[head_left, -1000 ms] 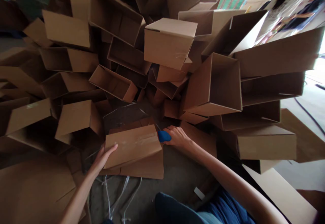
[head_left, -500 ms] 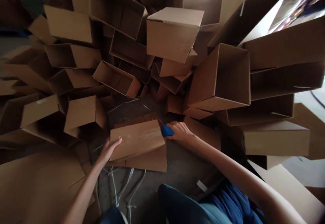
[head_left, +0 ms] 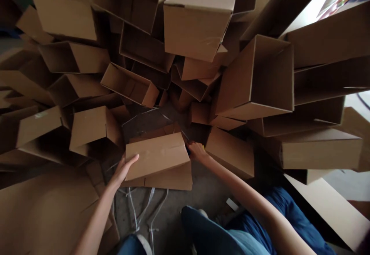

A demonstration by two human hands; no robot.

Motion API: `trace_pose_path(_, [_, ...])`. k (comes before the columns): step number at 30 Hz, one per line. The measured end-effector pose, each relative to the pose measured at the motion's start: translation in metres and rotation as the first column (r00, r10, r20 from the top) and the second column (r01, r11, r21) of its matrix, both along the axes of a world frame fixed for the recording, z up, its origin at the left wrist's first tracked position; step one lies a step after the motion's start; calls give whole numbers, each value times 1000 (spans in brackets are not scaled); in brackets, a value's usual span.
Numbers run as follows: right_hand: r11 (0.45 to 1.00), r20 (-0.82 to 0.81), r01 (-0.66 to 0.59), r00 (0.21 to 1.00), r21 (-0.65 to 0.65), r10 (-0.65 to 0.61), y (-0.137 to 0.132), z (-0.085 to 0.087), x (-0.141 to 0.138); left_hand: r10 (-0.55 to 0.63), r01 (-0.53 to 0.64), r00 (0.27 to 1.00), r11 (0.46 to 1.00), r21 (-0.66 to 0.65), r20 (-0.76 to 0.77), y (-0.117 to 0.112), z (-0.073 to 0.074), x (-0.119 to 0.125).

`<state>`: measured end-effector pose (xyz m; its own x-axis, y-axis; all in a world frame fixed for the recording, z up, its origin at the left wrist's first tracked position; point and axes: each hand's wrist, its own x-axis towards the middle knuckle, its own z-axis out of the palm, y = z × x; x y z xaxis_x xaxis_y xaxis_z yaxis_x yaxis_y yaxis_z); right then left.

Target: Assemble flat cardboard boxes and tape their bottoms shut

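A closed cardboard box (head_left: 157,155) lies in front of me on flattened cardboard (head_left: 173,176). My left hand (head_left: 125,168) grips its left end, thumb on the top face and the other fingers hidden down the side. At the box's right end, my right hand (head_left: 197,151) is closed around a blue tool that looks like a tape dispenser (head_left: 187,149). Most of that tool is hidden by the hand and the box; a bit of yellow shows beside the hand. A shiny patch, seemingly clear tape, runs near the box's right edge.
Many open cardboard boxes (head_left: 127,83) are piled ahead and to both sides. White plastic strings (head_left: 135,208) lie on the floor (head_left: 170,208) before my legs. A large cardboard sheet (head_left: 46,212) is at lower left. A small white piece (head_left: 232,204) lies by my right knee.
My right hand has moved slightly left and down against the box's right end, so the blue tool is now mostly hidden. My left hand keeps its hold. The camera view has shifted a little.
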<state>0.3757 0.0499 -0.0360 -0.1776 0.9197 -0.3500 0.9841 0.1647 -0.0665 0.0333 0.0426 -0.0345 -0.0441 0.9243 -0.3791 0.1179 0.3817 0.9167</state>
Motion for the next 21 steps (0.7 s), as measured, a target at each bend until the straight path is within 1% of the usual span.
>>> trace_pose_path(2, [1000, -26, 22, 999, 2, -22, -5, 6, 4, 2, -2, 1000, 1000, -12, 10, 0, -1, -1])
trace_pose_path(4, [998, -42, 53, 998, 17, -52, -14, 16, 12, 4, -4, 1000, 1000, -19, 8, 0, -2, -2])
trace_pose_path(5, [996, -53, 77, 996, 38, -75, -20, 21, 17, 4, -4, 1000, 1000, -23, 6, 0, -2, -2])
trace_pose_path(7, [981, -109, 145, 985, 130, -131, -33, 32, 30, 9, -9, 1000, 999, -42, -2, 0, -2, -2])
trace_pose_path(9, [930, -203, 245, 960, 275, -193, -45, 41, 47, 12, -13, 1000, 998, -63, -8, 1, 0, -1])
trace_pose_path(11, [849, -251, 339, 934, 406, -253, -55, 44, 68, 16, -17, 1000, 998, -60, -16, 1, 0, 1])
trace_pose_path(13, [775, -245, 390, 920, 496, -306, -64, 38, 89, 26, -28, 999, 998, -54, -27, 1, 0, 1])
trace_pose_path(14, [746, -241, 407, 913, 528, -328, -69, 31, 99, 32, -33, 999, 998, -52, -36, 1, -1, 1])
trace_pose_path(16, [694, -246, 448, 893, 564, -376, -80, 12, 116, 37, -39, 998, 998, -41, -50, 2, -3, 1])
trace_pose_path(17, [681, -251, 470, 881, 561, -401, -85, 1, 123, 37, -39, 998, 999, -30, -50, 2, -4, 1])
trace_pose_path(19, [663, -274, 544, 837, 514, -474, -93, -18, 132, 39, -40, 998, 999, -12, -40, 2, -5, 1])
trace_pose_path(21, [618, -328, 605, 794, 502, -511, -97, -27, 133, 48, -49, 998, 999, -17, -28, 2, -5, 2])
